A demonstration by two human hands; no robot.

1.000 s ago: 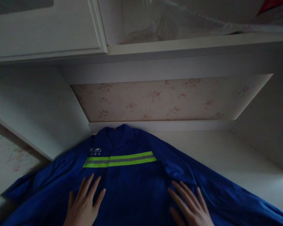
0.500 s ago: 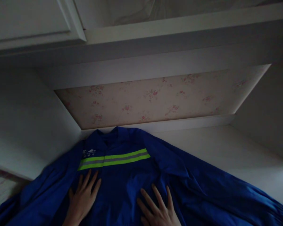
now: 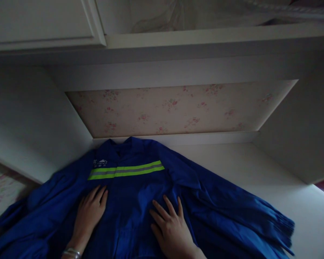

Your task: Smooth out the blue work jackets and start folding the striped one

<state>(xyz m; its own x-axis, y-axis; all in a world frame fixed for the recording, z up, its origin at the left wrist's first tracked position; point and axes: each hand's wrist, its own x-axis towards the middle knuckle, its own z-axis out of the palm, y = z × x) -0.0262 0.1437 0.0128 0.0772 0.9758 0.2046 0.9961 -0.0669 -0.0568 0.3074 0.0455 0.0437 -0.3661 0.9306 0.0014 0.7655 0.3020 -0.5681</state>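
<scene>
A blue work jacket (image 3: 210, 212) lies spread on a white desk surface (image 3: 259, 172), collar toward the back wall. A yellow-green and grey reflective stripe (image 3: 125, 170) crosses its chest, with a small white logo (image 3: 100, 163) at the stripe's left end. My left hand (image 3: 88, 213) rests flat on the jacket just under the stripe's left end, fingers together, with a bracelet on the wrist. My right hand (image 3: 170, 227) lies flat on the jacket's middle, fingers spread. Neither hand grips the cloth.
Floral wallpaper (image 3: 175, 108) backs the desk recess, with white side panels left (image 3: 29, 122) and right (image 3: 299, 126). A white cabinet door (image 3: 40, 21) and a shelf (image 3: 205, 36) holding clear plastic hang overhead. The jacket's right sleeve (image 3: 261, 219) bunches toward the desk's right front.
My right hand has slid left across the jacket toward its middle. The left hand moved slightly up and closed its fingers together. The right sleeve has bunched inward.
</scene>
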